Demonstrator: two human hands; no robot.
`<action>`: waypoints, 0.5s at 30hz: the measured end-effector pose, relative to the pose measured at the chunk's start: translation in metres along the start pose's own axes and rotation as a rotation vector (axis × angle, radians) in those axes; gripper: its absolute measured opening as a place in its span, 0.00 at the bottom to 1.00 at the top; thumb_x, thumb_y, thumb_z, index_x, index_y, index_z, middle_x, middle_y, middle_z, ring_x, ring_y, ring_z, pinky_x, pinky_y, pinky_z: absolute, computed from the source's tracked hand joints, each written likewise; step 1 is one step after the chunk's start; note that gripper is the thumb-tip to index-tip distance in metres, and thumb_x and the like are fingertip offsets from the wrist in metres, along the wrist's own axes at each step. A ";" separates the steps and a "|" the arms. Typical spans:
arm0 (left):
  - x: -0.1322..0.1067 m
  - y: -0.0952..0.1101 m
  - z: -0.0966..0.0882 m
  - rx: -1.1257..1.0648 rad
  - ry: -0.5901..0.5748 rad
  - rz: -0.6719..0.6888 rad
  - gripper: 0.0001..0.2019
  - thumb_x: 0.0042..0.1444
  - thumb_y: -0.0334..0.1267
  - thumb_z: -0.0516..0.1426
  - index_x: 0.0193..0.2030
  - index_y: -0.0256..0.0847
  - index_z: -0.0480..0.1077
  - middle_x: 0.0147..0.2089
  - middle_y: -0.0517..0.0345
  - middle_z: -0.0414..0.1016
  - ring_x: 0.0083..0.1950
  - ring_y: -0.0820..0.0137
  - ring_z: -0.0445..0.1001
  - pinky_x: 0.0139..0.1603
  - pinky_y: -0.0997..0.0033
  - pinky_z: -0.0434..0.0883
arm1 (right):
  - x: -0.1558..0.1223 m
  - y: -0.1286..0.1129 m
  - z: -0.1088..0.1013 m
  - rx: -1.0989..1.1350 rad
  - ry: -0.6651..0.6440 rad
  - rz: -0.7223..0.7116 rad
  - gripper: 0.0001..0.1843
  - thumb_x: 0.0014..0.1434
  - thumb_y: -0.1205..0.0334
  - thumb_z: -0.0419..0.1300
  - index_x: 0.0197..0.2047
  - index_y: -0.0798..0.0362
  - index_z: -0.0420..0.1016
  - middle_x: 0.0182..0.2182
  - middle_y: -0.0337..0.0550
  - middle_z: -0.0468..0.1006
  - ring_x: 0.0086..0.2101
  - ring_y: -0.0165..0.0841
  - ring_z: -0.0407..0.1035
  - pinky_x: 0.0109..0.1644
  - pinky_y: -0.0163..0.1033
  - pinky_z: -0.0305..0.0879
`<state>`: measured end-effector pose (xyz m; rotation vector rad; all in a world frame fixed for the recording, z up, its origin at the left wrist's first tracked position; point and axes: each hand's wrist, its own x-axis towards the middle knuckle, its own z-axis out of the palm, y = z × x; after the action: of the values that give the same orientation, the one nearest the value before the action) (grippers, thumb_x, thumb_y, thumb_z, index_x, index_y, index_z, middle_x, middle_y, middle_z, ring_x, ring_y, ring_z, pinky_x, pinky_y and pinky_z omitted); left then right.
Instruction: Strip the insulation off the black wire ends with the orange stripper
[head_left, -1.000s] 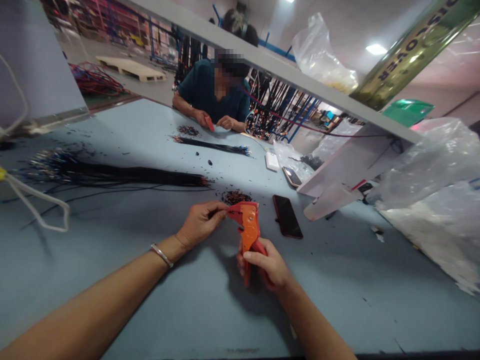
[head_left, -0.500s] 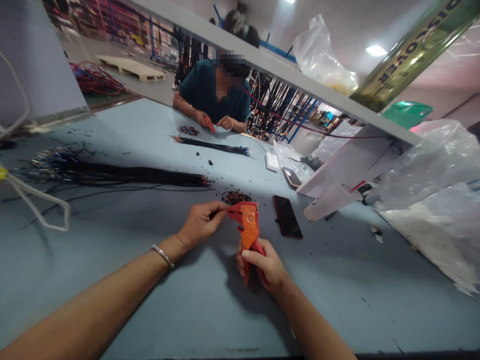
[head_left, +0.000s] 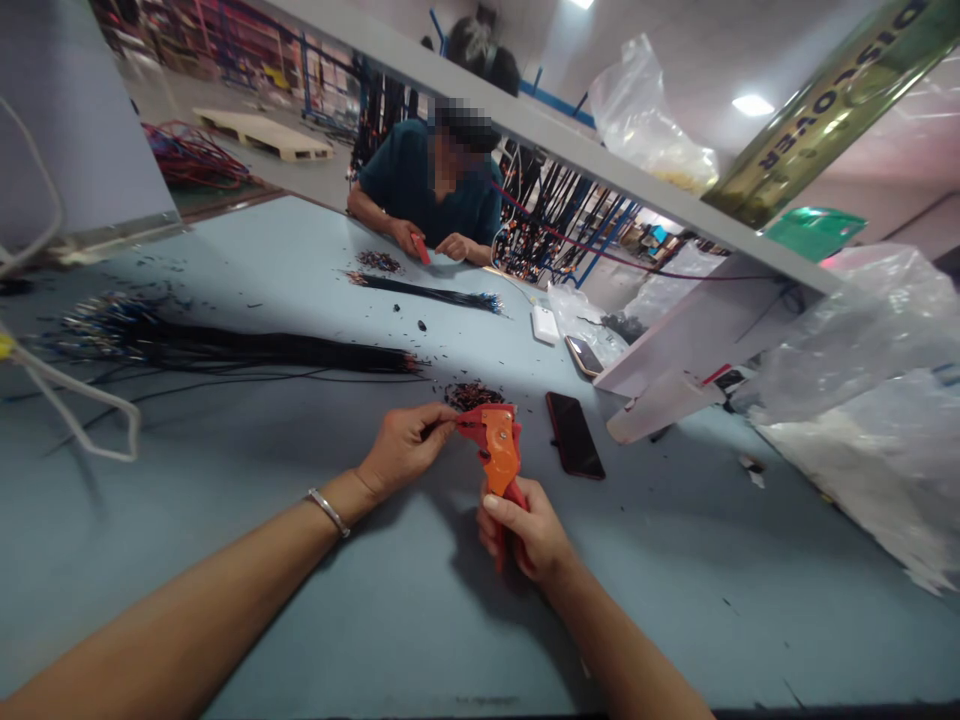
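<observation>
My right hand (head_left: pixel 525 535) is closed round the handles of an orange-red wire stripper (head_left: pixel 495 452), whose head points away from me. My left hand (head_left: pixel 401 448) pinches a thin dark wire end at the stripper's jaw; the wire itself is barely visible between my fingers. A silver bracelet (head_left: pixel 328 512) sits on my left wrist. Just beyond the tool lies a small heap of stripped wire bits (head_left: pixel 471 394).
A bundle of black wires (head_left: pixel 285 352) lies across the blue table (head_left: pixel 300 600) to the left. A dark phone (head_left: pixel 574 434) rests right of the tool. Another person (head_left: pixel 427 190) works at the far side. Plastic bags (head_left: pixel 862 400) fill the right.
Almost nothing differs. My right hand has squeezed slightly lower on the stripper's handles, and the view has shifted a touch.
</observation>
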<state>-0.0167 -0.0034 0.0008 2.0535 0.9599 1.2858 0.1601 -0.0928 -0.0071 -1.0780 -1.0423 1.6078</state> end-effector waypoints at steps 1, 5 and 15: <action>0.000 0.000 0.000 0.001 -0.002 0.001 0.10 0.57 0.35 0.52 0.33 0.36 0.75 0.25 0.62 0.74 0.25 0.77 0.68 0.28 0.81 0.64 | 0.000 0.000 0.000 0.005 0.007 -0.003 0.20 0.48 0.50 0.67 0.27 0.54 0.63 0.14 0.30 0.64 0.12 0.22 0.57 0.10 0.26 0.52; 0.000 -0.002 0.002 0.026 0.017 -0.013 0.10 0.56 0.35 0.52 0.33 0.36 0.74 0.25 0.61 0.74 0.26 0.76 0.68 0.29 0.80 0.64 | 0.002 -0.002 0.002 0.047 -0.005 -0.014 0.20 0.47 0.51 0.68 0.26 0.55 0.63 0.14 0.30 0.64 0.11 0.22 0.57 0.12 0.26 0.53; 0.002 -0.001 0.001 0.055 -0.015 -0.011 0.10 0.57 0.35 0.51 0.34 0.37 0.74 0.25 0.62 0.74 0.25 0.76 0.67 0.28 0.80 0.63 | 0.003 -0.004 0.000 0.124 -0.018 0.017 0.18 0.46 0.53 0.68 0.27 0.55 0.65 0.15 0.33 0.66 0.13 0.24 0.59 0.14 0.28 0.52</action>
<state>-0.0152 -0.0016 0.0004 2.0939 1.0085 1.2491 0.1601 -0.0895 -0.0040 -0.9936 -0.9343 1.6762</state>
